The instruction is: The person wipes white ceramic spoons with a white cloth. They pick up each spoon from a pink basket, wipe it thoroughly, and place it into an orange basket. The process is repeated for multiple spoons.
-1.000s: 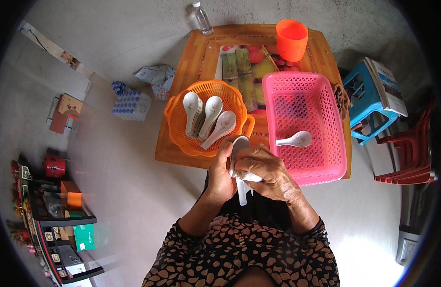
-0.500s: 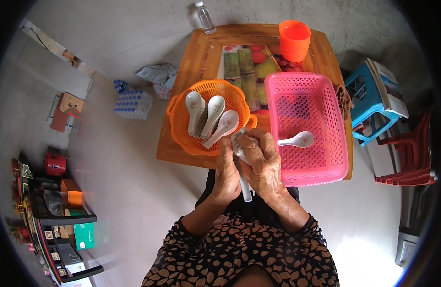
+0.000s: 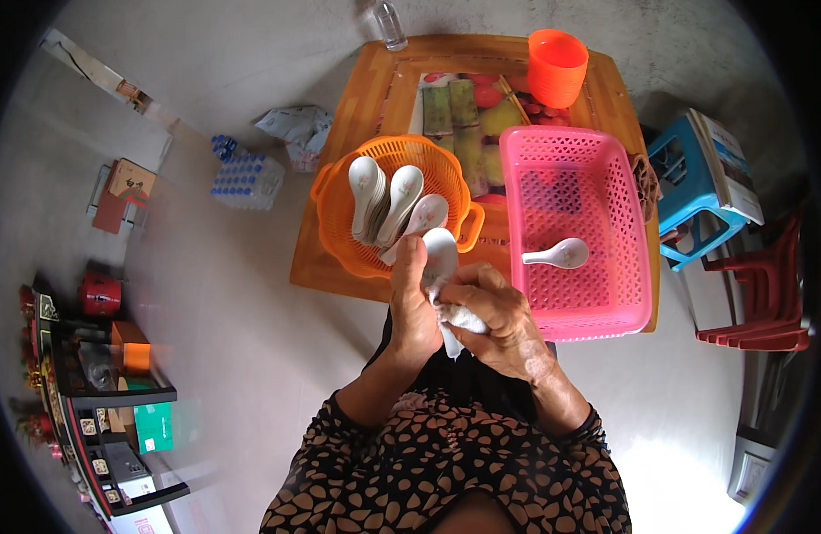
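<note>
A white soup spoon (image 3: 440, 251) is in my left hand (image 3: 414, 307), its bowl pointing away from me and its handle toward my lap. My right hand (image 3: 508, 329) is closed around a white cloth (image 3: 465, 319), pressed against the spoon's handle. Just beyond my left hand stands an orange plastic colander (image 3: 339, 236) with stacks of flowered white soup spoons (image 3: 404, 191) in it. To the right, a pink perforated basket (image 3: 578, 327) holds a single white soup spoon (image 3: 566, 254).
The wooden table (image 3: 375, 67) carries a stack of orange cups (image 3: 557, 71) and a clear bottle (image 3: 391, 27) at its far side. A blue stool (image 3: 686, 178) with papers on it stands to the right, near red chairs (image 3: 757, 311). Bottled water (image 3: 247, 181) sits on the floor at left.
My right hand and the cloth have slid from the spoon's bowl down to its handle, uncovering the bowl. The view has shifted slightly.
</note>
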{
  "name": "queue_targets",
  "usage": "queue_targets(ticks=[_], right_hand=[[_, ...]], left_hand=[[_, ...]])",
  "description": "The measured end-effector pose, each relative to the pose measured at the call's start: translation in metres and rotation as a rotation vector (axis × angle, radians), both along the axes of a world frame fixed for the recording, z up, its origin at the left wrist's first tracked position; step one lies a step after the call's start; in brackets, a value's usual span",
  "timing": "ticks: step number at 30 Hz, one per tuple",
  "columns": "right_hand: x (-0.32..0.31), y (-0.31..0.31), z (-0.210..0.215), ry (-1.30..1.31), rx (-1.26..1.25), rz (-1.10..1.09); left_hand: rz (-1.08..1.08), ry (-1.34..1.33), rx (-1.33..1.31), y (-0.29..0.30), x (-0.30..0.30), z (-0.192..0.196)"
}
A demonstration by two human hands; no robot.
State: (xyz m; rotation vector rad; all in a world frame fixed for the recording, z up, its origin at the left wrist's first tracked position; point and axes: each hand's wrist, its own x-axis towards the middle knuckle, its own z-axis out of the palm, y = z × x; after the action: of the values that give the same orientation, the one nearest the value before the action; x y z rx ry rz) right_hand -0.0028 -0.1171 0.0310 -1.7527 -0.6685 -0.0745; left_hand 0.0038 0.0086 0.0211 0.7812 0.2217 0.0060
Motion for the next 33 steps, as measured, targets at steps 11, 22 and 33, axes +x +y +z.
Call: queue_targets(ticks=[11,22,33], right_hand=[[-0.033,-0.004,-0.010,0.204,0.245,0.047],[-0.028,0.012,-0.029,0.263,0.387,-0.162],[-0.014,-0.008,-0.001,-0.034,0.174,-0.243]], left_hand=[[0.218,-0.025,0.151,0.000,0.013,0.001],[0.000,-0.161,0.275,-0.004,-0.005,0.018],[-0.100,-0.016,-0.047,0.016,-0.002,-0.009]])
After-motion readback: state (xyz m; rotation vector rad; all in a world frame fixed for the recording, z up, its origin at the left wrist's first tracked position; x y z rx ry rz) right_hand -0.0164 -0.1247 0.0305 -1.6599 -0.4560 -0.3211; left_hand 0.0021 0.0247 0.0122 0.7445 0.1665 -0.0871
